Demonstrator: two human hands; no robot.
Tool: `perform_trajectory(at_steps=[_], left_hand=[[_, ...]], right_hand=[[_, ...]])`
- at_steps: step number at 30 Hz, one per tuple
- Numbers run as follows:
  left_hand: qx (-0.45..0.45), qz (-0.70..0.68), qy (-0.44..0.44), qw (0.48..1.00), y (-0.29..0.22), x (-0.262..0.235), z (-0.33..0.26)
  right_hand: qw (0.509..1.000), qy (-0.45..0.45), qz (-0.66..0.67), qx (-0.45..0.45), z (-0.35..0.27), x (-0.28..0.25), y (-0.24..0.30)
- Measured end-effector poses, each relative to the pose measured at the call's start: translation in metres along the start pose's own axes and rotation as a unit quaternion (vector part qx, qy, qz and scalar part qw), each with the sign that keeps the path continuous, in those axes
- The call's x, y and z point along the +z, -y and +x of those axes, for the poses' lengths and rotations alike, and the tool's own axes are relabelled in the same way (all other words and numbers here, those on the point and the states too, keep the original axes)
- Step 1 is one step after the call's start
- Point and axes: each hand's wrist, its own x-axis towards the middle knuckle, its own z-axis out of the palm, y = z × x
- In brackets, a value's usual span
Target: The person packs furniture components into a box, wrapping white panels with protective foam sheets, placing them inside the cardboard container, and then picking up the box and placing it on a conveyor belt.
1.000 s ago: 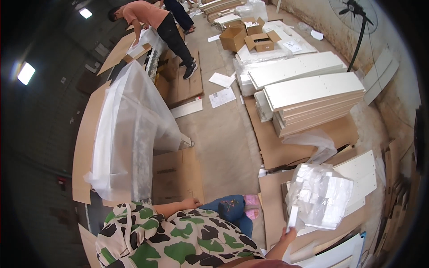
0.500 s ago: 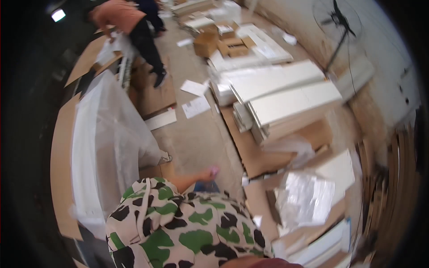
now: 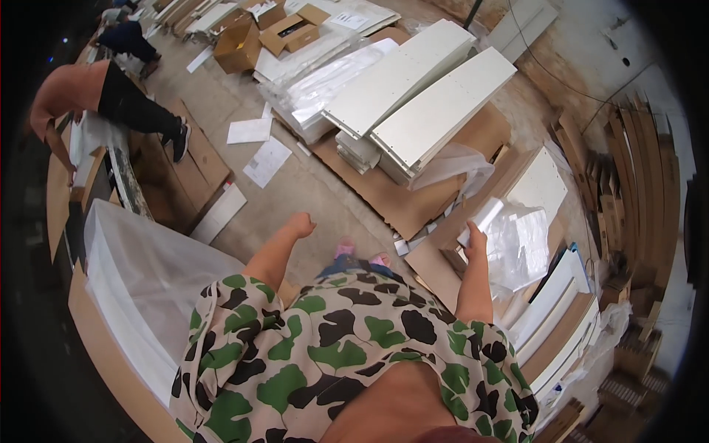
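Head view, the only one. The right hand point(image 3: 476, 238), right of centre, is closed around the edge of a clear plastic-wrapped packet point(image 3: 517, 244), which sits just beyond the fingers over the cardboard sheets point(image 3: 413, 199) on the floor. A second ago that packet stood upright at lower right; now I see it carried higher and closer to the stacked white panels point(image 3: 421, 111) in the upper middle. I judge the packet is in transit, not set down. The left hand point(image 3: 299, 224), centre frame, is curled into a loose fist, holding nothing, clear of the large plastic-covered panel point(image 3: 148, 280) at lower left. Another person point(image 3: 103, 100) bends at upper left, well apart.
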Motion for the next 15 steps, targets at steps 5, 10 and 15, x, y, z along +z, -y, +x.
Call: perform_trajectory(at_steps=[5, 10, 15], left_hand=[[0.078, 0.026, 0.087, 0.993, -0.054, -0.009, 0.004], [0.116, -0.074, -0.020, 0.990, -0.116, -0.081, 0.062], [0.177, -0.084, -0.077, 0.978, -0.172, -0.117, 0.183]], right_hand=[[0.978, 0.148, -0.119, -0.083, 0.020, 0.059, -0.001], [0.974, 0.191, -0.111, -0.047, 0.014, 0.154, 0.004], [0.970, 0.151, -0.153, -0.115, 0.049, 0.183, 0.016]])
